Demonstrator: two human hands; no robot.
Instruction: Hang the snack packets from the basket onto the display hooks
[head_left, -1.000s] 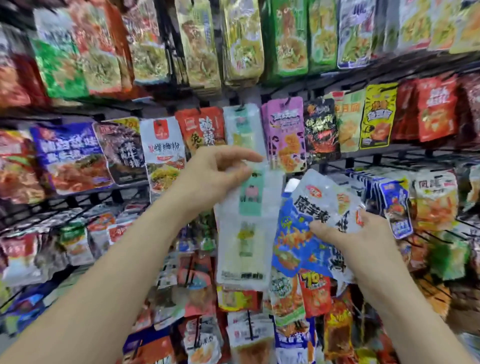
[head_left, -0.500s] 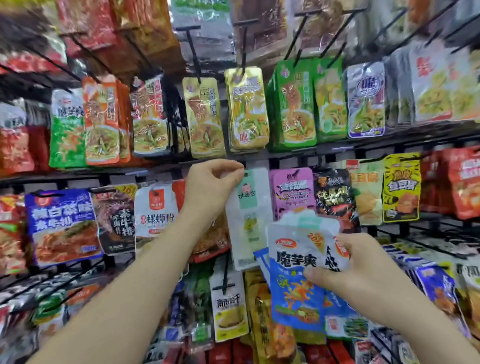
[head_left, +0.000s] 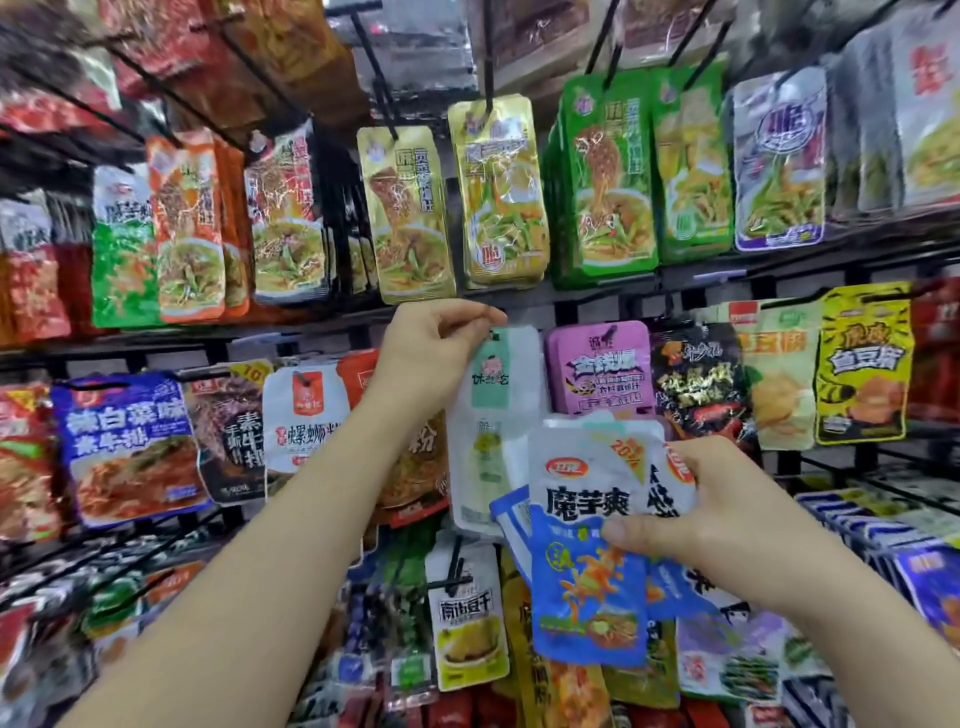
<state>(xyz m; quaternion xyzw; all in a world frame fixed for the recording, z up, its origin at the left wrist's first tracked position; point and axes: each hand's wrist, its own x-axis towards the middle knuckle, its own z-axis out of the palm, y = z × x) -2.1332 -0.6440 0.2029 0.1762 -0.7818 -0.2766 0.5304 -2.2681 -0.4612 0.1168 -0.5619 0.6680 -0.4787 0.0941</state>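
My left hand (head_left: 434, 353) pinches the top edge of a white packet with a pale green label (head_left: 493, 415), holding it up against the middle row of the display rack, just left of the purple packets (head_left: 600, 369). Whether its hole sits on a hook is hidden by my fingers. My right hand (head_left: 711, 525) grips a fanned bunch of white-and-blue snack packets (head_left: 587, 545) lower and to the right, in front of the rack. The basket is out of view.
Black wire hooks (head_left: 371, 62) jut out from the rack, loaded with rows of packets: gold and green ones (head_left: 498, 192) above, a blue packet (head_left: 130, 447) at left, a yellow one (head_left: 862, 364) at right. More packets (head_left: 465, 623) hang below my hands.
My view has tilted upward. My left hand has lifted the white packet up to the middle row. My right hand keeps the blue-and-white bunch at about the same height.
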